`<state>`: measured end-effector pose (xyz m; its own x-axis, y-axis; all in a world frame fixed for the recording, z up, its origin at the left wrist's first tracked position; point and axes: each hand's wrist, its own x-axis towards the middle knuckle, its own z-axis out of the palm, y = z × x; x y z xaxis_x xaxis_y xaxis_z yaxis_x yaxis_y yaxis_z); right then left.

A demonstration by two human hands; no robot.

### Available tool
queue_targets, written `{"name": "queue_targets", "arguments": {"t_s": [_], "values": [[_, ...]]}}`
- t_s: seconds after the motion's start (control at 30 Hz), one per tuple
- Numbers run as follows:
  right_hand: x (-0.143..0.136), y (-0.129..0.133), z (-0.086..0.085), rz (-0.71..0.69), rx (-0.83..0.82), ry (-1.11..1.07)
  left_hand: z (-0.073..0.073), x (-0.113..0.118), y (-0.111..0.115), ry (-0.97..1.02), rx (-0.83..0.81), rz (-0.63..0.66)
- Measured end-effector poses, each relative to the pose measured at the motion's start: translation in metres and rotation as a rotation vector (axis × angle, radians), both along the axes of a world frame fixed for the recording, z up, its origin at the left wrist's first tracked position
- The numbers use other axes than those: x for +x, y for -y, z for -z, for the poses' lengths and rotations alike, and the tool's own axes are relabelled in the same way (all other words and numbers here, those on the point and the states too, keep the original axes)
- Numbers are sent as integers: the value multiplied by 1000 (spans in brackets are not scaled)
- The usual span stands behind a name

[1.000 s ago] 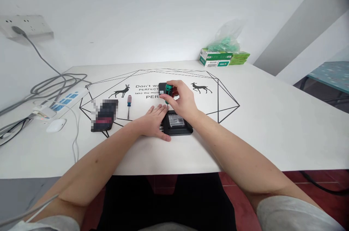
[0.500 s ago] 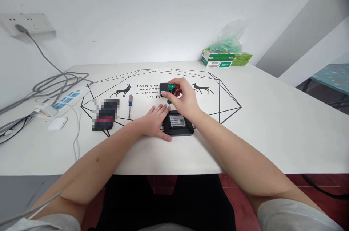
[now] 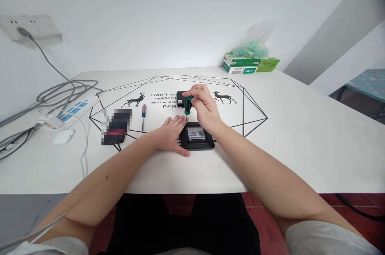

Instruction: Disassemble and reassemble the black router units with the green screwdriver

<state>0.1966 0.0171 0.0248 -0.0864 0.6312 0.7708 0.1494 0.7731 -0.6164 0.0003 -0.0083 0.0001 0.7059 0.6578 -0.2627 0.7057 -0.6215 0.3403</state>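
A flat black device box [image 3: 197, 136], with a white printed label on its upper face, lies on the table. My left hand [image 3: 173, 134] rests against its left side, fingers stretched out and thumb apart near the front corner. In my right hand [image 3: 206, 106], the fingers and thumb close around the green and black handle of a screwdriver [image 3: 188, 106]. The screwdriver stands nearly upright, its shaft pointing down at the box's far left corner; my left fingertips partly hide the tip. Behind it lies a small black block [image 3: 180, 96], partly covered by my right hand.
A second screwdriver [image 3: 143, 116] with a red and blue handle lies left. Nearby are a blurred dark phone-like object [image 3: 117, 126], a white earbud case [image 3: 63, 136], a power strip [image 3: 76, 110] and cables. Green and white boxes [image 3: 240, 64] stand at the back right.
My right hand's fingers have shifted around the screwdriver handle, the index finger now over its top. The box and my left hand stay practically where they were.
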Motion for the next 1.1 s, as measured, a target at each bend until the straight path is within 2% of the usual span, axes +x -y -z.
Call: {"name": "queue_targets", "arguments": {"t_s": [0.1, 0.27, 0.47, 0.53, 0.7, 0.87, 0.97, 1.1], "values": [[-2, 2, -1, -31, 35, -30, -1, 0, 0, -11, -4, -3], [-9, 6, 1, 4, -144, -128, 0, -1, -1, 11, -1, -1], [-14, 10, 7, -118, -160, -132, 4, -2, -3, 22, 8, 8], [-12, 9, 8, -92, -98, -93, 4, -2, -3, 24, 11, 11], [-3, 3, 5, 112, 160, 10, 1, -1, -2, -7, 1, 5], [-1, 5, -1, 128, 227, 44, -1, 0, -2, -35, -3, -6], [-4, 8, -2, 127, 221, 13, 0, 0, -2, -21, 4, 0], [-9, 10, 2, 147, 27, -50, 2, -1, -3, 2, 5, 5]]}}
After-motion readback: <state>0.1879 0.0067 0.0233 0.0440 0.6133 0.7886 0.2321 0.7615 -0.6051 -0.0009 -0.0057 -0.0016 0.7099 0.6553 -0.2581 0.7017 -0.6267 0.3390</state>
